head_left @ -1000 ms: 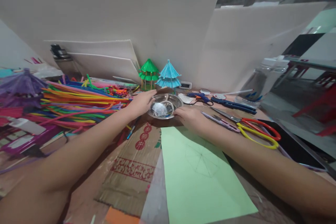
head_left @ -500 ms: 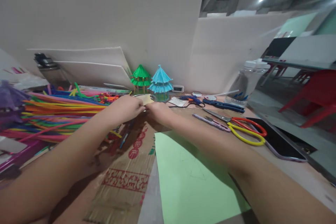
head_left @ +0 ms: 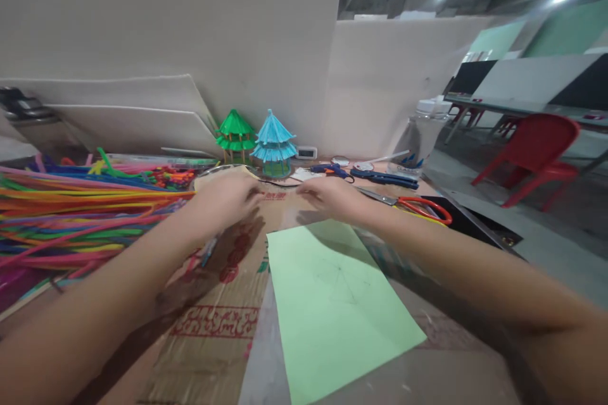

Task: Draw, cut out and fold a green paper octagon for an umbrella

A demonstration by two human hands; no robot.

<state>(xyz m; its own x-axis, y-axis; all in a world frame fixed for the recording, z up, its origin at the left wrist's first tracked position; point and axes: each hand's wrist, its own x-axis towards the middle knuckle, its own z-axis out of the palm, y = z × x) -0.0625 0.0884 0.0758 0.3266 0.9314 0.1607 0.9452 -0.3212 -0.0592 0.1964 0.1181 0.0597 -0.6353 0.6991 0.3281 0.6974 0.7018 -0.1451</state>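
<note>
My left hand [head_left: 232, 193] is beside a round, shiny-rimmed object [head_left: 206, 171] on the work surface. Its fingers are loosely bent and slightly blurred, with nothing visible between them. A small cream piece [head_left: 246, 169] peeks out just behind this hand. To the right, my right hand [head_left: 325, 193] hovers with loosely bent fingers and holds nothing I can see. It is just in front of the blue glue gun [head_left: 335, 170]. Below both hands lies a light green paper sheet [head_left: 342, 323] with faint pencil lines, over printed cardboard [head_left: 209, 354].
A green pagoda model [head_left: 235, 133] and a blue pagoda model [head_left: 273, 145] stand at the back. Pipe cleaners [head_left: 85, 202] are heaped left. Orange-handled scissors [head_left: 427, 205], a dark blue tool [head_left: 384, 178] and a clear bottle [head_left: 420, 139] are on the right.
My hands were together at the cream piece and have drawn apart, the right one moving right. The green sheet now shows more fully. My view has turned slightly right.
</note>
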